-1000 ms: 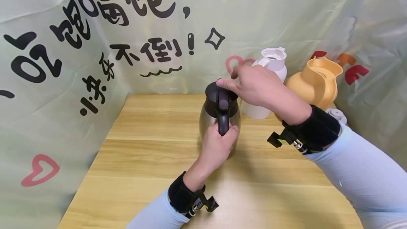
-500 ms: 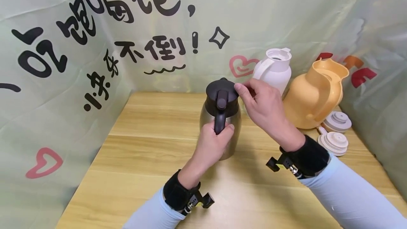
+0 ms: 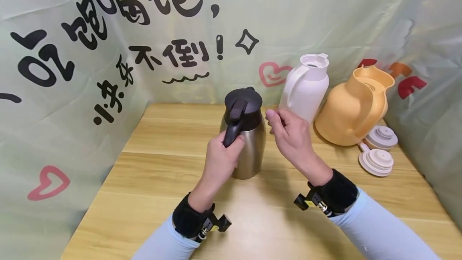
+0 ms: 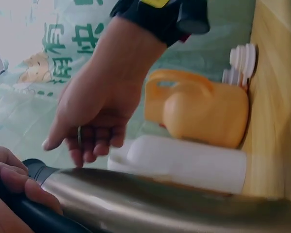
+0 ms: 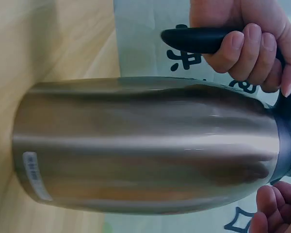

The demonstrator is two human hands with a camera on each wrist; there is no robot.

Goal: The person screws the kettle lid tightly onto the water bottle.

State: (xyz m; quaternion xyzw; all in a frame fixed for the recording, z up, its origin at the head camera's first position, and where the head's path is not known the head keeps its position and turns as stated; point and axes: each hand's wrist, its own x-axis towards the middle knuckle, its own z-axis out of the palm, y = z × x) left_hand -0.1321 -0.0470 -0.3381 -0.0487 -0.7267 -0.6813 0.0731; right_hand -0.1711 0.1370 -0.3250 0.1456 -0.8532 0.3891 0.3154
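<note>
A stainless-steel thermos jug [image 3: 252, 151] with a black lid [image 3: 243, 98] stands upright on the wooden table. My left hand [image 3: 221, 157] grips its black handle [image 3: 232, 131], which points towards me and to the left. In the right wrist view, the left hand's fingers [image 5: 252, 51] curl round that handle. Just right of the jug's neck is my right hand [image 3: 294, 135], its fingers loosely bent and nothing seen in them. The left wrist view shows this right hand [image 4: 99, 107] beside the jug's upper part; whether a fingertip touches the steel I cannot tell.
Behind my right hand stands a white jug [image 3: 306, 87] with no stopper in its mouth. A yellow jug [image 3: 343, 113] is right of it. Two pale stoppers [image 3: 376, 161] lie near the table's right side. Printed cloth [image 3: 223, 7] walls the table's back and sides.
My right hand has come off the black lid and moved down to the right of the jug. The left hand has turned the jug's handle leftwards, keeping its grip.
</note>
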